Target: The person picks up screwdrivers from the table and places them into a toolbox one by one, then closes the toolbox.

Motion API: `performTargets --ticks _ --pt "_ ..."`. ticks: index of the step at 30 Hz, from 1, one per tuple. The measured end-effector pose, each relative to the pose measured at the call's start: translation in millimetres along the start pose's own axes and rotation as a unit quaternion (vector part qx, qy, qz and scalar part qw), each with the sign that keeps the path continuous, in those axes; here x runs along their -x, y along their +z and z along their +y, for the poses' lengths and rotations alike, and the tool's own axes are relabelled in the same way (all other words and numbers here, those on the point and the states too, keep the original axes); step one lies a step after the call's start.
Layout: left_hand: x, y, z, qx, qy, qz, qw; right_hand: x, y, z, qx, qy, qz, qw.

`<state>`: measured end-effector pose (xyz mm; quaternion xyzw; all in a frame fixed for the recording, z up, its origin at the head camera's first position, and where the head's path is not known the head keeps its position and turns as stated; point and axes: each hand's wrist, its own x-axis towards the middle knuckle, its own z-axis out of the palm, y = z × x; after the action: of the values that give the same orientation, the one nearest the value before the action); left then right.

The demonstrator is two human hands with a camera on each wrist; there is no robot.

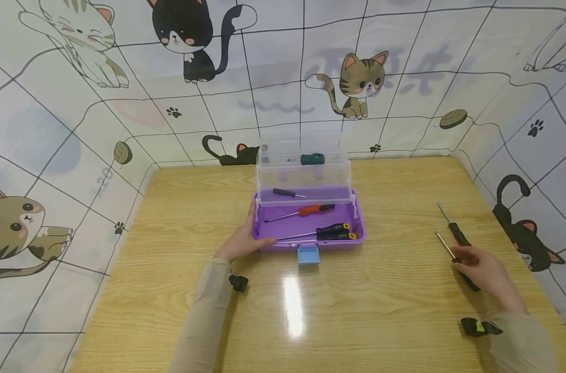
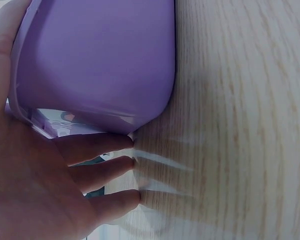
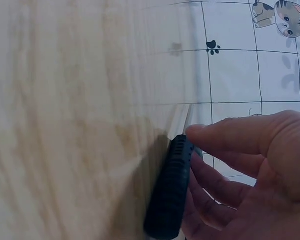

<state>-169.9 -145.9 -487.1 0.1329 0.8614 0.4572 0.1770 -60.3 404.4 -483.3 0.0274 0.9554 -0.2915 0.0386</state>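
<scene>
A purple toolbox [image 1: 363,228] stands on the wooden table with its clear lid raised. My left hand [image 1: 240,239] holds its left end, thumb along the front rim; in the left wrist view the fingers extend past the box's corner. Inside lie a red-and-black screwdriver [image 1: 313,210], two black-and-yellow screwdrivers [image 1: 334,234] and a small black one [image 1: 284,192]. Far to the right, my right hand [image 1: 483,272] pinches a screwdriver with a black ridged handle [image 3: 167,195] near the base of its shaft. Beside it, another black-handled screwdriver [image 1: 459,234] lies on the table.
A dark green screwdriver [image 1: 312,159] shows in the clear raised part of the box. The blue latch [image 1: 308,255] hangs at the front. Cat-patterned sheeting [image 1: 273,77] borders the table [image 1: 395,311] at the back and sides.
</scene>
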Motion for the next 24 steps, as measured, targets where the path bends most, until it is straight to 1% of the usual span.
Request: performTargets --ticks 7,13,16,18,21,24 --pt "0.4 -0.3 0.2 0.008 0.005 0.001 0.9999 3.6 0.7 0.6 -0.001 -0.002 -0.001 1.0" --pt "0.4 -0.5 0.0 0.008 0.005 0.001 1.0 4.3 0.3 0.6 0.008 0.015 -0.017 0.9997" --pt "0.2 -0.4 -0.6 0.009 0.004 0.0 0.9999 3.5 0.4 0.5 0.011 0.019 -0.019 0.9996" --pt "0.5 -0.3 -0.6 0.01 0.001 -0.001 0.9999 2.5 0.7 0.1 0.013 0.021 -0.018 0.9995" --pt "0.8 -0.4 -1.2 0.01 0.003 0.0 0.9999 1.7 2.7 -1.2 0.02 0.018 -0.004 0.9996" --pt "0.8 -0.5 -0.8 0.009 0.006 0.001 0.9999 0.8 6.0 -4.4 0.027 0.01 0.019 0.9994"
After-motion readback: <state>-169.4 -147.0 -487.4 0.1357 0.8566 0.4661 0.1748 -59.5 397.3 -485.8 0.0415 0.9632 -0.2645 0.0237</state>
